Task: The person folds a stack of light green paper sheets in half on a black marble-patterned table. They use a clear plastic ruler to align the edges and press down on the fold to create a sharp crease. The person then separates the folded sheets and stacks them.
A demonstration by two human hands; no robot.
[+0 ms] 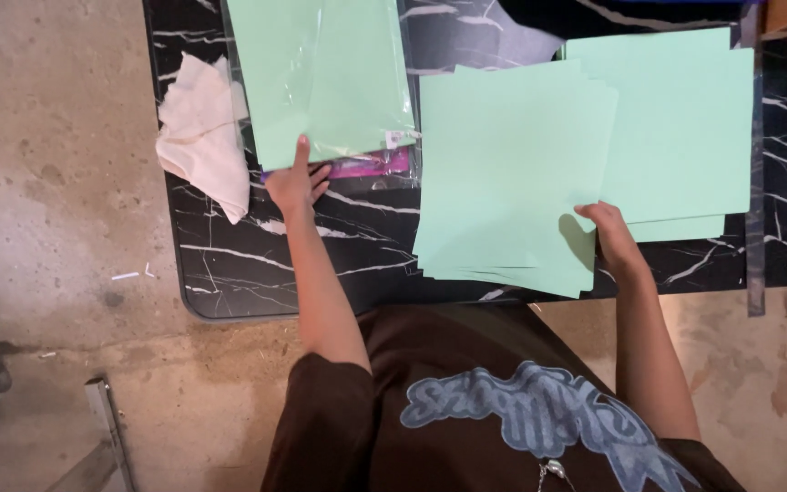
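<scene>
Head view: left hand (pixel 295 185) on clear-wrapped green paper pack (pixel 321 77).

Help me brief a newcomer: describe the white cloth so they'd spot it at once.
Start at the black marbled table and go to its edge beside the concrete floor. The white cloth lies crumpled there, next to the plastic-wrapped green paper pack; it's the only white, wrinkled thing among flat sheets.

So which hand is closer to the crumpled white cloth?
Left. The left hand rests on the wrapped green paper pack beside the white cloth; the right hand is far across, under the loose green sheets.
</scene>
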